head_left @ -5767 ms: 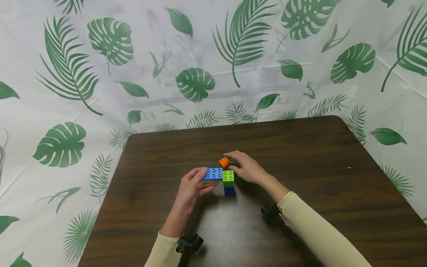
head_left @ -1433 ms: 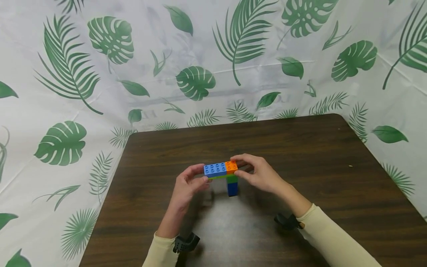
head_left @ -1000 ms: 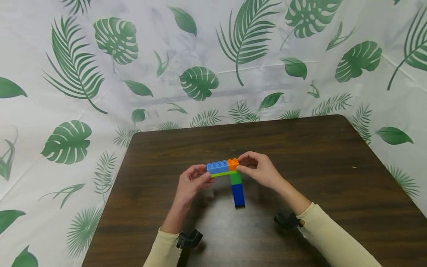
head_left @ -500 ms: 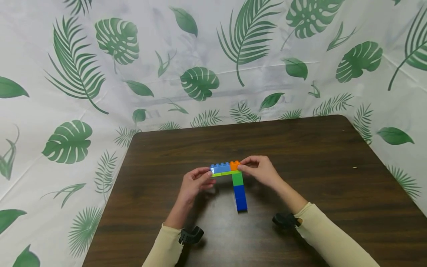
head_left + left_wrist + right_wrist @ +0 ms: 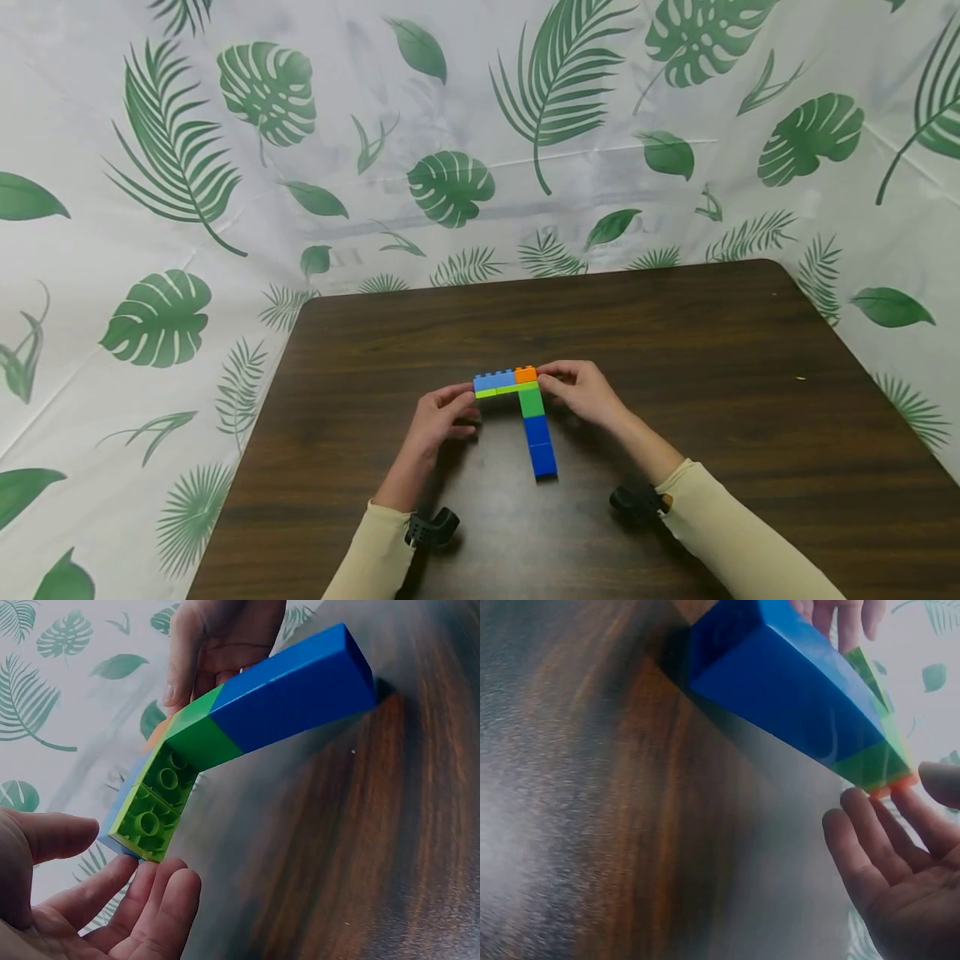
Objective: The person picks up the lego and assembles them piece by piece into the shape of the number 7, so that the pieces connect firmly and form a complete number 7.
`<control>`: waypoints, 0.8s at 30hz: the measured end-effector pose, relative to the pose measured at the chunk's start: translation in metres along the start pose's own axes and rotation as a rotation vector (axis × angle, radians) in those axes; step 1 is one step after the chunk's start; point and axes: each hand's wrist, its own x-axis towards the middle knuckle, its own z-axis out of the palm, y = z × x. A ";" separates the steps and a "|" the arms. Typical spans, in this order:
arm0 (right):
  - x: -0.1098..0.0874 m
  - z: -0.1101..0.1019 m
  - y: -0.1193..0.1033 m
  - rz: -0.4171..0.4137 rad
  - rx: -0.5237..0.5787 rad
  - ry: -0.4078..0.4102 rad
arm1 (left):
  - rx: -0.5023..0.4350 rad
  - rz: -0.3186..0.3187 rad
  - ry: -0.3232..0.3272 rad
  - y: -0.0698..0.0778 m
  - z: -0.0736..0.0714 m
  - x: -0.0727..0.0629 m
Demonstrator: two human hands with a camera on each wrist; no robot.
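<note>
Both hands hold one structure of toy building bricks. Its column has dark blue bricks (image 5: pixel 538 442) at the near end, then a green brick (image 5: pixel 532 402). Lime pieces (image 5: pixel 504 390) form a crossbar reaching left, topped by a light blue brick (image 5: pixel 493 382) and an orange brick (image 5: pixel 526 375). The whole piece is tilted, studs away from me. My left hand (image 5: pixel 438 418) pinches the crossbar's left end between thumb and fingers. At the orange end, my right hand (image 5: pixel 587 392) grips with thumb and forefinger. Hollow undersides of the lime pieces (image 5: pixel 148 823) show in the left wrist view.
A dark wood-grain table (image 5: pixel 390 333) lies beneath, with a tiny pale fleck (image 5: pixel 800 378) toward its right side. A white leaf-patterned curtain (image 5: pixel 352 108) hangs behind and around it. Each wrist wears a black device (image 5: pixel 432 528).
The orange brick, earlier apart beyond the column, now sits beside the light blue one on top. Since then the structure has tipped, its dark blue end swinging toward me.
</note>
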 end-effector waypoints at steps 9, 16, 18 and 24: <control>-0.002 0.005 0.008 0.056 -0.054 -0.023 | 0.033 0.038 -0.012 -0.012 0.003 0.001; -0.004 0.006 0.010 0.088 -0.107 -0.043 | 0.036 0.052 -0.043 -0.013 0.004 0.000; -0.004 0.007 0.011 0.090 -0.105 -0.048 | 0.048 0.041 -0.055 -0.012 0.002 0.001; -0.004 0.010 0.016 0.110 -0.093 -0.056 | 0.082 0.026 -0.084 -0.013 -0.001 0.001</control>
